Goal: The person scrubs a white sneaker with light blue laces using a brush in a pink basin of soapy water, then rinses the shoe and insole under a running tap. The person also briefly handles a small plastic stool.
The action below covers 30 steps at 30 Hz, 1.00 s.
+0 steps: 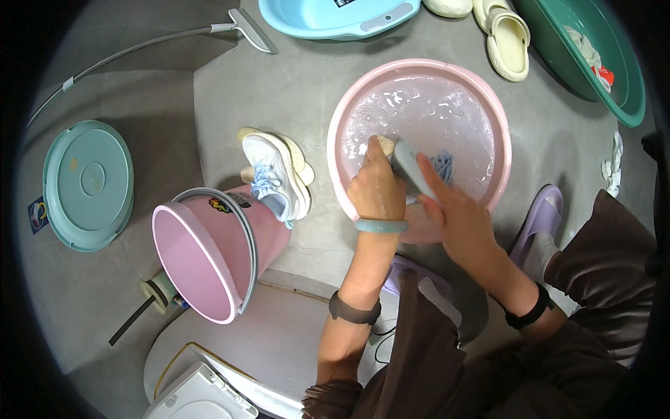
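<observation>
My left hand (379, 186), with a pale green bangle at the wrist, is closed at the left part of a pink basin (505, 152) of sudsy water. By its index finger shows a beige piece (386, 143), apparently part of a wet shoe mostly hidden by my hands. Light blue shoelaces (444, 165) lie in the water beyond. My right hand (466, 225), slightly blurred, has its fingers around a grey object (412, 165) that looks like a scrub brush, pressed close to my left hand. A white sneaker (275, 173) with blue laces leans against a pink bucket, outside the basin.
The tipped pink bucket (209, 246) lies at left beside a toilet (204, 393). Further left is a round green lid or tub (94, 178). A squeegee (251, 31), blue basin (335, 34), cream clogs (507, 44) and green tub (631, 112) line the far side. Purple slippers (544, 214) are on my feet.
</observation>
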Each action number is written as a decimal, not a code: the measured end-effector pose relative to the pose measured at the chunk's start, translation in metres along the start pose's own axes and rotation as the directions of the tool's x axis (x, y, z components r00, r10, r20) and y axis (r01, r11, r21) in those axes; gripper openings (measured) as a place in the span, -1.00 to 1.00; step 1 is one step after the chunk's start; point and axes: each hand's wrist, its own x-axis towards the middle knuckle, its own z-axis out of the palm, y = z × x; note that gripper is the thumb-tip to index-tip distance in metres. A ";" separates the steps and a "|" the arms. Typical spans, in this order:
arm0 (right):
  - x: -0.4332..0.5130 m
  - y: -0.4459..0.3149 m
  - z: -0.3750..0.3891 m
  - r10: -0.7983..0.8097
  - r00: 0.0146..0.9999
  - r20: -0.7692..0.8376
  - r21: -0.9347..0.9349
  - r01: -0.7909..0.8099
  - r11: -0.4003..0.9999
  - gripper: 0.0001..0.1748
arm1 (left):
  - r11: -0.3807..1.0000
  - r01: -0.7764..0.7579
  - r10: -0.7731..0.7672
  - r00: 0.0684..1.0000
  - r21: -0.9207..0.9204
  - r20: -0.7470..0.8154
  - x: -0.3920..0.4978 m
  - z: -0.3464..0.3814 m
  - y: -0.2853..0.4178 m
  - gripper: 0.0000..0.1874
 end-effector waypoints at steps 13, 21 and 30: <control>-0.017 -0.012 -0.008 -0.020 0.999 -0.036 -0.018 0.020 1.000 -0.40 | 0.977 0.033 -0.032 0.999 -0.212 0.006 -0.006 0.003 -0.010 -0.56; 0.024 -0.006 0.006 -0.077 0.997 0.001 0.117 0.076 0.990 -0.38 | 0.934 0.101 -0.104 0.995 -0.343 0.009 -0.020 -0.006 -0.013 -0.55; 0.006 -0.018 0.000 -0.082 0.996 0.043 0.135 0.075 0.988 -0.37 | 0.946 0.056 -0.038 0.997 -0.319 0.061 -0.026 -0.009 -0.018 -0.55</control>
